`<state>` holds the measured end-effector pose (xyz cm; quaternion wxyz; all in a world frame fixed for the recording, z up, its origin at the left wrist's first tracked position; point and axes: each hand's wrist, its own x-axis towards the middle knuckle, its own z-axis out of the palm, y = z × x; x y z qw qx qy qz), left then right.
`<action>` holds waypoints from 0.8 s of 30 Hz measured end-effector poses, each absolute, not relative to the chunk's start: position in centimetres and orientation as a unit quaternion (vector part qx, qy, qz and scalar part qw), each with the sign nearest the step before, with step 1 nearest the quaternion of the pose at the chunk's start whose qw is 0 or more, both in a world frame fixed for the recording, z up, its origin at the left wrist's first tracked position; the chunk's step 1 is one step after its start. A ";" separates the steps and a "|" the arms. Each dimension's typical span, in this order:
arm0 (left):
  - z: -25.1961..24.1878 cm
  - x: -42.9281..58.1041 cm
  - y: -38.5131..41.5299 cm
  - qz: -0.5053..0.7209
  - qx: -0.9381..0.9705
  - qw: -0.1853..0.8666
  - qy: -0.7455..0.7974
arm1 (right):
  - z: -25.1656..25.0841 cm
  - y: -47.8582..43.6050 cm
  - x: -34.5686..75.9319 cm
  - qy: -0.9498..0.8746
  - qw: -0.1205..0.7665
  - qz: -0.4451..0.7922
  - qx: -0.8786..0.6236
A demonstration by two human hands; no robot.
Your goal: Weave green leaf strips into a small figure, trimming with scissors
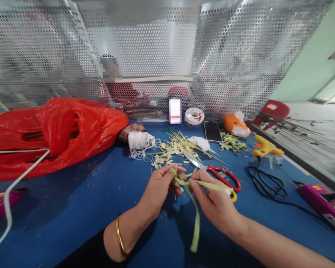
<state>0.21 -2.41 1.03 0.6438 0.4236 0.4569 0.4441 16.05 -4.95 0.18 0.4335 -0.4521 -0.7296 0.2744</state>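
Observation:
Pale green leaf strips [195,227] are folded and crossed over each other between my two hands. My left hand [159,188] pinches the folded end of the strips between thumb and fingers. My right hand [214,197] grips a strip close to the crossing, and one tail sticks out to the right over its fingers. Another tail hangs down toward the table. Just beyond my right hand lie scissors with red handles [236,181], their blades pointing away to the left. Part of a yellow loop [234,196] shows behind my right hand.
Leaf scraps [178,145] and a white string ball [141,140] lie ahead. A red plastic bag [80,126] fills the left. Rightward are a phone [212,131], small woven green pieces [232,142], a tissue pack [236,124], a yellow glue gun [266,146] and its black cord [265,182].

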 end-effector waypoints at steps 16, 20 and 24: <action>1.5 -0.1 -2.3 0.426 0.385 0.700 0.424 | -0.2 -3.7 15.6 -0.523 0.504 0.469 -0.503; 1.8 -0.2 -2.5 0.415 0.391 0.708 0.416 | -0.2 -3.7 15.5 -0.488 0.502 0.508 -0.501; 1.8 -0.1 -2.6 0.396 0.326 0.763 0.393 | -0.1 -3.8 15.2 -0.446 0.498 0.561 -0.489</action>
